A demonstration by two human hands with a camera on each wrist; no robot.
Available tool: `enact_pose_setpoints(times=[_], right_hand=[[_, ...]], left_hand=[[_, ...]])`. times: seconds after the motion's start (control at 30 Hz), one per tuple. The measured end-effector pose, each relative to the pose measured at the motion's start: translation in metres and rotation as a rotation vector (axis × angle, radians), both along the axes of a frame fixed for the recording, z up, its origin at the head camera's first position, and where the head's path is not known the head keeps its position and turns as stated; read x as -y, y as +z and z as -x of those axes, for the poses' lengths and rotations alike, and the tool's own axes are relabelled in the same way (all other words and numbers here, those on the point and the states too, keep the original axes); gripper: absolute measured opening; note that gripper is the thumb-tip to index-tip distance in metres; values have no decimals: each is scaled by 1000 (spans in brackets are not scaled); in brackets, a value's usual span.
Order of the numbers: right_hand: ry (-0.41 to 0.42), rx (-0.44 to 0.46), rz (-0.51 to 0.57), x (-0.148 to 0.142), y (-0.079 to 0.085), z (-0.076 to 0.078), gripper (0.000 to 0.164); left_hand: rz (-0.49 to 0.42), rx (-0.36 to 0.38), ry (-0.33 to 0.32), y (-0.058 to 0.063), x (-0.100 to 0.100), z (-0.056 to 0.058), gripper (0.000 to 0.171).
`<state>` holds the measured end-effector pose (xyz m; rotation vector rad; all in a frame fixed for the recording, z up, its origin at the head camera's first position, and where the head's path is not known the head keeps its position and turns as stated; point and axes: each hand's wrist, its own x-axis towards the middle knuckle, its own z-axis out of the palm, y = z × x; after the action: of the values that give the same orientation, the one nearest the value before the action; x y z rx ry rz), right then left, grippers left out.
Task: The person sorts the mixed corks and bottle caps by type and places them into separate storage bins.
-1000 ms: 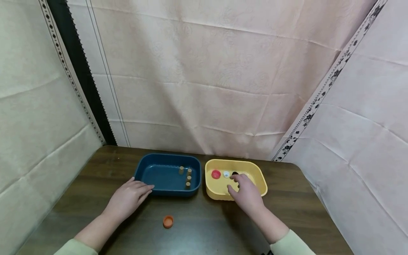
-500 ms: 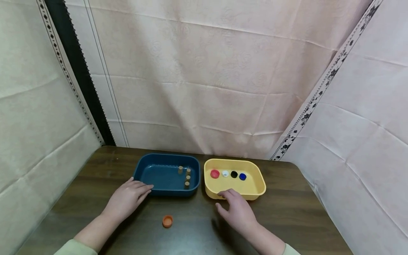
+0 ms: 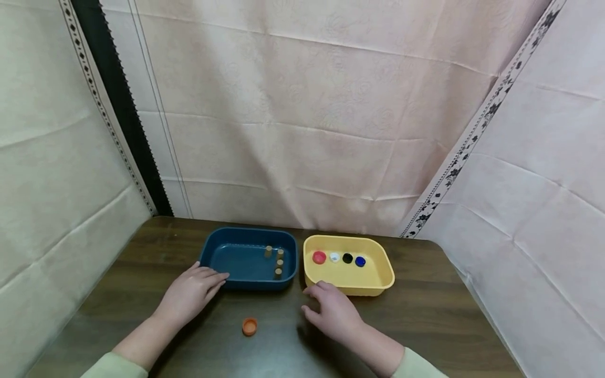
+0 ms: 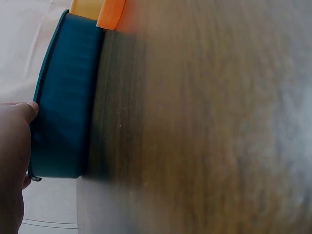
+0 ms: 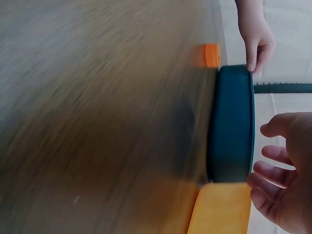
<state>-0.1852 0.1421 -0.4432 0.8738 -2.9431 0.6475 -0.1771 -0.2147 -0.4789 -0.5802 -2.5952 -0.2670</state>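
My left hand (image 3: 189,291) holds the near left corner of a blue plastic tray (image 3: 212,285), with its digits at the rim. In the left wrist view the tray's outer wall (image 4: 68,97) stands beside that hand. Several small cork-coloured cylinders (image 3: 279,263) stand in the tray's right part. My right hand (image 3: 333,310) is over the table just before the near left edge of a yellow tray (image 3: 373,291); its fingers are spread and loosely bent, holding nothing in the right wrist view. An orange bottle cap (image 3: 249,326), hollow side up, lies on the table between the hands.
Red (image 3: 319,257), white (image 3: 334,257), black (image 3: 347,258) and blue caps (image 3: 360,261) lie in a row inside the yellow tray. The two trays stand side by side on a dark wooden table (image 3: 425,315). Pale cloth (image 3: 302,131) hangs behind and at both sides.
My right hand has drawn back out of the yellow tray and moved left and nearer, uncovering the black and blue caps. My left hand has stayed at the blue tray's corner.
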Motion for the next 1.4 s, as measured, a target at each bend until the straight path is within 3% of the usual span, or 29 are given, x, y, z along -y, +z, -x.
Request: enact_pose_setpoints(times=[0.37,0.8,1.0,1.4], right_hand=[[140,62,-71,45,-2,0,31],[209,132,-198,93,-13,0,38],[237,128,-224,104,-18,-2,41],[285,115,-283,110,-25,-6,38]], left_hand=[[2,9,4,0,-2,2,24],[-14,37,17,1,-1,1,22],[-21,22,10,0,-1,0,22],[-11,60,25,1,-1,1,22]])
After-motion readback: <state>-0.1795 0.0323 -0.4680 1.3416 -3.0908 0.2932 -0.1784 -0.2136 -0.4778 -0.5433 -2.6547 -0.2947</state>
